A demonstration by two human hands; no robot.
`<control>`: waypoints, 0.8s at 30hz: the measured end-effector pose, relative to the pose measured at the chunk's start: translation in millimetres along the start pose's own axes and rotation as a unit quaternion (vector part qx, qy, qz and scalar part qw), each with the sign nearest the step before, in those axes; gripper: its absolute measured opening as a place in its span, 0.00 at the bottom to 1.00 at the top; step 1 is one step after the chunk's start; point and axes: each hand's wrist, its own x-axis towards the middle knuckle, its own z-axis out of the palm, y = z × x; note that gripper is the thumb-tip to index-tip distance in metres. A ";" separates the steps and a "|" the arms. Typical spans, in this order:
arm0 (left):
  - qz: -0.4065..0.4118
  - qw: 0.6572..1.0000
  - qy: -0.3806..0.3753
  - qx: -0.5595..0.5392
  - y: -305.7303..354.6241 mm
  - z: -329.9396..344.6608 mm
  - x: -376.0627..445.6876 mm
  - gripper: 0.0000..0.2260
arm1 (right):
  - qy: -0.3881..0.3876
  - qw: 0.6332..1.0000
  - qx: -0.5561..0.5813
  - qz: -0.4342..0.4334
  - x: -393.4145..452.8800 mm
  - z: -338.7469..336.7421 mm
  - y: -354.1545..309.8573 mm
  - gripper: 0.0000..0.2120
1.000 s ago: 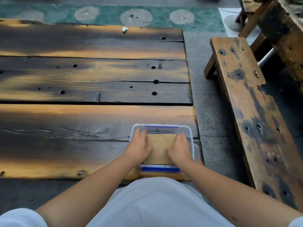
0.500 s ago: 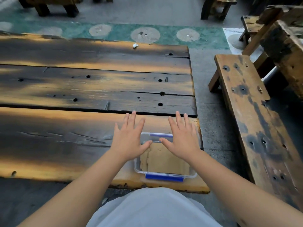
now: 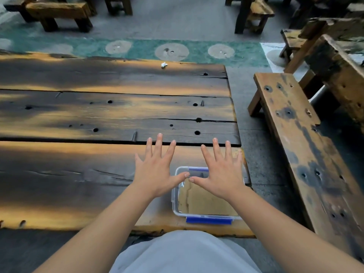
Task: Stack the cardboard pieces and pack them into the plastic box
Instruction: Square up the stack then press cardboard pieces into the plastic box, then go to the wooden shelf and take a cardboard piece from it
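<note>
Clear rectangular plastic box with blue clips (image 3: 175, 205) sits at the lower centre-right of frame, on the near right corner of the dark, scorched plank table (image 3: 78, 174). Flat brown cardboard pieces (image 3: 204, 202) lie stacked inside it, long axis running away from the person. Left hand (image 3: 155, 170) and right hand (image 3: 220, 174) both spread flat, fingers splayed, holding nothing, hovering over the box's far end; thumb tips nearly meet above it. Box lies directly below and toward the body from both palms. Right hand is more squarely over it; left sits over the box's left edge. Packing looks done; no lid visible.
</note>
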 end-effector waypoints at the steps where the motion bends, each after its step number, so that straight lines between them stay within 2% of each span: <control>1: 0.010 1.000 -0.004 -0.001 -1.3 -0.4 1.3 0.45 | -0.003 1.000 -0.001 0.007 -1.0 -0.4 -2.5 0.51; 6: 0.064 0.997 -0.029 -0.009 -15.1 -1.3 4.0 0.44 | -0.045 0.998 0.007 0.038 -9.1 -1.3 -15.8 0.52; 13: 0.158 0.986 -0.056 -0.004 -39.1 -9.4 7.8 0.43 | -0.061 0.993 -0.001 0.097 -35.4 -7.6 -45.7 0.51; 18: 0.235 0.970 -0.054 -0.013 -41.8 -15.2 4.6 0.41 | -0.046 0.983 0.007 0.175 -60.9 -7.9 -64.4 0.52; 19: 0.268 0.962 -0.059 -0.004 -38.1 -16.3 4.6 0.41 | -0.040 0.978 0.010 0.206 -71.9 -6.4 -68.2 0.51; 22: 0.294 0.953 -0.068 -0.002 -30.7 -17.2 3.0 0.41 | -0.029 0.971 0.018 0.236 -87.0 -5.5 -70.3 0.47; 24: 0.349 0.934 -0.071 0.011 -15.2 -15.3 -3.4 0.41 | -0.026 0.956 0.027 0.291 -114.6 -7.3 -71.7 0.45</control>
